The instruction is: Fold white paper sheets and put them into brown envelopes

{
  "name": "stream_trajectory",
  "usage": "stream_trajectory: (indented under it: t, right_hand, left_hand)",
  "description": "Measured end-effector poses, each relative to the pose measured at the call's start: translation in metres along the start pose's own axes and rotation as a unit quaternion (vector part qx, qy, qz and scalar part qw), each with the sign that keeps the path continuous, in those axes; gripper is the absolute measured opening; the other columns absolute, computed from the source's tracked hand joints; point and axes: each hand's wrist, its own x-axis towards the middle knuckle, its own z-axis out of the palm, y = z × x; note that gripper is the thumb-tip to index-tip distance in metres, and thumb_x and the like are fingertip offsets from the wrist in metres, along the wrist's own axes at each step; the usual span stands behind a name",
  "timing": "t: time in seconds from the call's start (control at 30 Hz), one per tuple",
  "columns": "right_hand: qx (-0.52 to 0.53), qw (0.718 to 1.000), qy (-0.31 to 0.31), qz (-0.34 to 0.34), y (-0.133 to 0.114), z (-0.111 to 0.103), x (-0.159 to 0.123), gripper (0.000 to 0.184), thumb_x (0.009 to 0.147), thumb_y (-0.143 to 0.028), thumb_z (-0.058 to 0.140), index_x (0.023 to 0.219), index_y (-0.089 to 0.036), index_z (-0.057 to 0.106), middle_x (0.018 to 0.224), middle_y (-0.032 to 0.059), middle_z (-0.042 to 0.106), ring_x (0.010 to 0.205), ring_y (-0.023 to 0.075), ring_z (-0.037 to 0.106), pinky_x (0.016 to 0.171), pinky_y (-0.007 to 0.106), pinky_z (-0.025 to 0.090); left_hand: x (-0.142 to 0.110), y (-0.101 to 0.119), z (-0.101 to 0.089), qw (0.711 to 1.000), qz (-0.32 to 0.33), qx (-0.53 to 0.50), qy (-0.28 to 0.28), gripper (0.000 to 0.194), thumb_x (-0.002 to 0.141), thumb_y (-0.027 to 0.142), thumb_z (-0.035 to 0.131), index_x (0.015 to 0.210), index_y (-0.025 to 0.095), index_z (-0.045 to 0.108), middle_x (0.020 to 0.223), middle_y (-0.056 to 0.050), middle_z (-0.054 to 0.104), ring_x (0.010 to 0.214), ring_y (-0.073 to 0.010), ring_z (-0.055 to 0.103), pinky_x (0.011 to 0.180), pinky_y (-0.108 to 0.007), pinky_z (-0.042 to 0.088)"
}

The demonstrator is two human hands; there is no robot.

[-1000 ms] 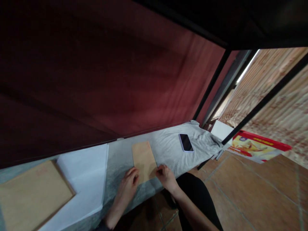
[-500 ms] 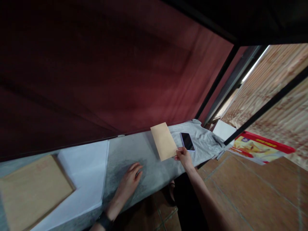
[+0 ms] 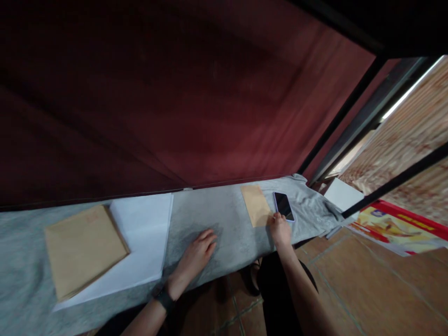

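Observation:
A small brown paper envelope (image 3: 257,205) lies on the grey cloth (image 3: 217,205), left of the phone. My right hand (image 3: 280,231) pinches its near right corner, with the fingers partly hidden by the back of the hand. My left hand (image 3: 196,252) rests low over the cloth, its fingers loosely stretched and nothing in them. Further left, a thick stack of larger-looking brown envelopes (image 3: 84,249) sits partly on top of white paper sheets (image 3: 145,242).
A dark-screened phone (image 3: 283,206) lies just beyond my right hand. A dark red panel (image 3: 196,116) rises behind the cloth-covered surface. Black metal bars (image 3: 345,114) stand at the right. A red and yellow printed box (image 3: 395,224) and a white box (image 3: 343,194) are near the tiled floor.
The envelope went from between both hands to the right, raised by my right hand, then lowered onto the cloth near the phone. My left hand let go of it. The view shifted.

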Motion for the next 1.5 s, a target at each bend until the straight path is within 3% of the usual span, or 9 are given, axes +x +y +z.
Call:
stream_trajectory:
  t: [0.17, 0.3, 0.5, 0.7, 0.9, 0.97, 1.1, 1.23, 1.5]
  right_hand:
    - [-0.128, 0.991, -0.009, -0.037, -0.007, -0.001, -0.010, 0.036, 0.100, -0.021, 0.033, 0.115, -0.011, 0.065, 0.116, 0.0222, 0.061, 0.083, 0.0263, 0.070, 0.072, 0.039, 0.052]
    - [-0.143, 0.985, 0.012, -0.098, -0.008, 0.006, -0.013, 0.038, 0.100, -0.030, 0.037, 0.119, -0.014, 0.064, 0.117, 0.0192, 0.060, 0.083, 0.0256, 0.067, 0.069, 0.038, 0.051]
    - [-0.019, 0.955, 0.039, -0.295, -0.011, 0.039, -0.018, 0.037, 0.096, -0.040, 0.037, 0.110, -0.021, 0.065, 0.113, 0.0131, 0.062, 0.095, 0.0272, 0.064, 0.082, 0.040, 0.052]
    - [0.056, 0.943, -0.040, -0.326, -0.018, 0.058, -0.026, 0.035, 0.094, -0.044, 0.040, 0.104, -0.022, 0.064, 0.111, 0.0145, 0.065, 0.095, 0.0289, 0.067, 0.086, 0.042, 0.053]
    - [0.058, 0.946, -0.066, -0.313, -0.024, 0.064, -0.032, 0.036, 0.090, -0.043, 0.040, 0.102, -0.022, 0.067, 0.106, 0.0125, 0.069, 0.088, 0.0270, 0.069, 0.078, 0.039, 0.055]
    - [0.063, 0.944, -0.069, -0.315, -0.026, 0.065, -0.034, 0.036, 0.089, -0.043, 0.040, 0.101, -0.022, 0.067, 0.105, 0.0122, 0.071, 0.089, 0.0270, 0.070, 0.079, 0.039, 0.055]
    - [0.075, 0.938, -0.084, -0.329, -0.029, 0.068, -0.037, 0.036, 0.091, -0.043, 0.040, 0.101, -0.022, 0.067, 0.104, 0.0121, 0.072, 0.092, 0.0281, 0.070, 0.084, 0.041, 0.055]
    - [0.079, 0.927, -0.111, -0.350, -0.027, 0.070, -0.036, 0.035, 0.093, -0.042, 0.040, 0.102, -0.021, 0.067, 0.103, 0.0112, 0.073, 0.091, 0.0261, 0.070, 0.085, 0.039, 0.054]
    - [0.082, 0.921, -0.125, -0.361, -0.031, 0.068, -0.042, 0.034, 0.095, -0.039, 0.040, 0.104, -0.022, 0.067, 0.106, 0.0105, 0.073, 0.088, 0.0251, 0.072, 0.082, 0.036, 0.054]
  left_hand:
    - [-0.007, 0.001, -0.012, 0.999, 0.011, 0.027, -0.011, 0.032, 0.097, 0.022, 0.046, 0.118, 0.023, 0.069, 0.136, -0.008, 0.064, 0.121, -0.0224, 0.063, 0.105, -0.039, 0.051]
    - [-0.014, -0.006, -0.039, 0.992, -0.031, 0.104, 0.060, 0.031, 0.097, 0.023, 0.047, 0.119, 0.022, 0.069, 0.134, -0.010, 0.065, 0.124, -0.0267, 0.060, 0.109, -0.046, 0.045]
    - [-0.035, -0.032, -0.095, 0.924, -0.235, 0.246, 0.177, 0.049, 0.097, 0.027, 0.047, 0.143, 0.013, 0.052, 0.154, -0.018, 0.046, 0.148, -0.0348, 0.033, 0.121, -0.058, 0.024]
    - [-0.064, -0.061, -0.121, 0.847, -0.451, 0.252, 0.120, 0.074, 0.092, 0.041, 0.055, 0.155, 0.010, 0.033, 0.162, -0.028, 0.025, 0.151, -0.0450, 0.018, 0.109, -0.076, 0.026]
    - [-0.078, -0.066, -0.124, 0.853, -0.450, 0.256, 0.066, 0.043, 0.093, 0.025, 0.055, 0.134, 0.014, 0.056, 0.142, -0.022, 0.054, 0.133, -0.0354, 0.050, 0.098, -0.053, 0.050]
    - [-0.077, -0.064, -0.123, 0.857, -0.437, 0.261, 0.079, 0.038, 0.096, 0.033, 0.054, 0.128, 0.013, 0.060, 0.137, -0.021, 0.058, 0.128, -0.0349, 0.053, 0.098, -0.050, 0.050]
    - [-0.074, -0.071, -0.130, 0.827, -0.460, 0.284, 0.153, 0.064, 0.096, 0.057, 0.048, 0.141, 0.011, 0.050, 0.152, -0.025, 0.044, 0.141, -0.0410, 0.039, 0.109, -0.062, 0.036]
    - [-0.082, -0.093, -0.144, 0.760, -0.552, 0.266, 0.216, 0.080, 0.094, 0.054, 0.052, 0.154, 0.006, 0.030, 0.159, -0.030, 0.030, 0.145, -0.0427, 0.031, 0.106, -0.058, 0.039]
    - [-0.097, -0.107, -0.155, 0.738, -0.559, 0.280, 0.253, 0.091, 0.081, 0.050, 0.071, 0.154, 0.011, 0.033, 0.125, -0.025, 0.058, 0.117, -0.0406, 0.055, 0.096, -0.049, 0.044]
